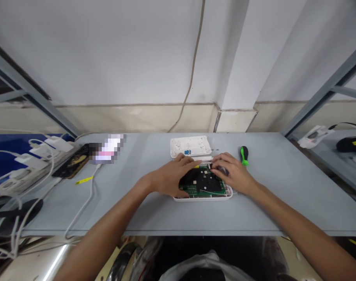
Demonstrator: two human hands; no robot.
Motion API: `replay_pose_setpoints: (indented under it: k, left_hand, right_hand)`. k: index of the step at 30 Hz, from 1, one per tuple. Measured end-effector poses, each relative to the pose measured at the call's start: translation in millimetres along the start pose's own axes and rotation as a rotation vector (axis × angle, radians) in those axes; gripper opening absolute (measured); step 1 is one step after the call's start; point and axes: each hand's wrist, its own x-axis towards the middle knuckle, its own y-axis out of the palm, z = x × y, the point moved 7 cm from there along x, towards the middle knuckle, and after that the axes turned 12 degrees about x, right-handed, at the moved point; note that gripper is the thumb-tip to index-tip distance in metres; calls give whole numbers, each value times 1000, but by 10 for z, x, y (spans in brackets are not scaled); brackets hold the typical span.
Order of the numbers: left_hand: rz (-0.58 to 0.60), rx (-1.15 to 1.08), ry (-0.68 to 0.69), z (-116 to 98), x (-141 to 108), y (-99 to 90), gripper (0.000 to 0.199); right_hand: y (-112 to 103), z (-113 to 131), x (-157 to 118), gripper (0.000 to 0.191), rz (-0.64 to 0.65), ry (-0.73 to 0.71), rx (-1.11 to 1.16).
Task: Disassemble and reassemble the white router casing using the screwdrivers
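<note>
An opened white plastic casing (203, 199) lies on the table, with a green circuit board (192, 191) and a black plate (210, 182) inside it. My left hand (173, 175) grips the casing's left side, thumb at the near edge and fingers over the far edge. At the board's far right corner, my right hand (233, 173) has its fingers closed together. A dark rounded thing (224, 170) shows by these fingers, too little of it to name. Just behind the casing lies a white cover (192, 146), inner side up, with a small blue part (187, 152) on it.
A green and black screwdriver (244, 155) lies right of the casing. To the left are a blurred-out lit screen (107, 149), a dark phone (72, 160), white cables (91, 191) and several plugged-in chargers (34, 164). Metal frame posts (312, 93) stand at both sides, a wall behind.
</note>
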Motion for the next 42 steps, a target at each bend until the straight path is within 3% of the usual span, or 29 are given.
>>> replay_pose_setpoints:
  k: [5, 12, 18, 23, 33, 37, 42]
  left_hand:
    - [-29, -28, -31, 6, -25, -32, 111]
    - [-27, -61, -15, -9, 13, -73, 91]
    - [-22, -101, -41, 70, 5, -85, 91]
    - [8, -146, -28, 114, -50, -118, 81]
    - [53, -31, -3, 66, -52, -85, 97]
    - [54, -24, -5, 49, -43, -73, 101]
    - [-9, -71, 8, 49, -21, -95, 97]
  right_hand:
    - [6, -15, 0, 7, -9, -13, 23]
    - [11, -19, 6, 12, 30, 25, 14]
    - [-9, -15, -13, 11, 54, 57, 29]
    - [-94, 8, -45, 34, 86, 126, 73]
    - [-78, 148, -87, 87, 273, 118, 40]
    - [-54, 168, -62, 92, 305, 120, 16]
    - [-39, 235, -45, 80, 265, 64, -39]
